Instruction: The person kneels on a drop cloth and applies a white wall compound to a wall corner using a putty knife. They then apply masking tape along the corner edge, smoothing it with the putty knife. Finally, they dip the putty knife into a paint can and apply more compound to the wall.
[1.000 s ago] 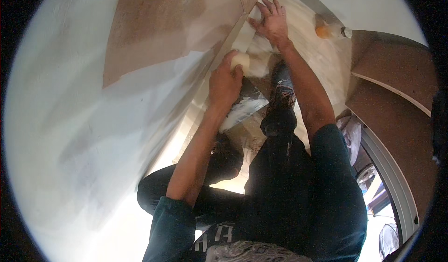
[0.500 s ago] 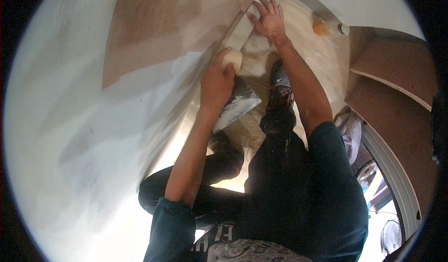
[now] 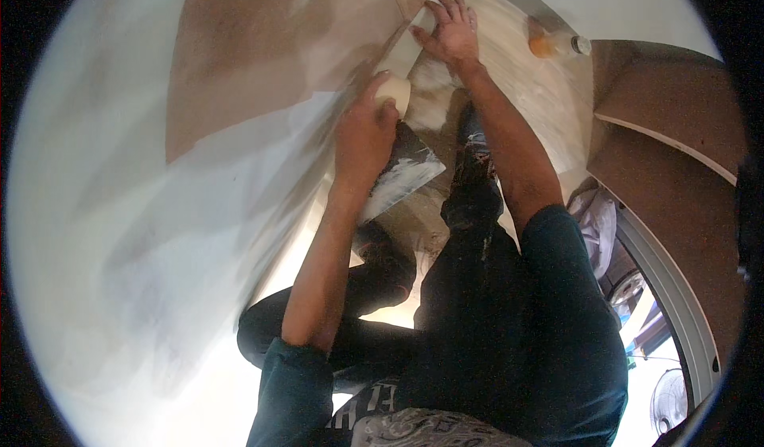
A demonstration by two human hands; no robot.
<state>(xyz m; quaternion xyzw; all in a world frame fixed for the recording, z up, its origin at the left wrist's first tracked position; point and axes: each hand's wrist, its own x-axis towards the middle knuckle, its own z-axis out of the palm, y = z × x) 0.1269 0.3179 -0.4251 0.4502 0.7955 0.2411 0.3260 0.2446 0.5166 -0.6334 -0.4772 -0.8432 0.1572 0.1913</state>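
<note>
A cream roll of masking tape [image 3: 395, 95] is gripped in my left hand [image 3: 364, 132], low beside the wall [image 3: 239, 168]. From the roll a pale tape strip [image 3: 404, 55] runs away along the foot of the wall. My right hand [image 3: 454, 35] lies at the strip's far end, fingers outstretched, holding nothing. Just below my left hand shows a wide flat blade [image 3: 410, 178] smeared with white; its handle is hidden, and I cannot tell whether the hand touches it.
On the floor at the far right lies a bottle of orange liquid [image 3: 557, 45]. Brown shelves [image 3: 660, 89] curve along the right side. Below them are a pale plastic bag [image 3: 593, 220] and a fan [image 3: 667, 399]. My legs [image 3: 477, 288] fill the middle.
My right hand has shifted slightly left and nearer along the tape strip. The left hand has moved a little left with the roll, while the view has shifted slightly.
</note>
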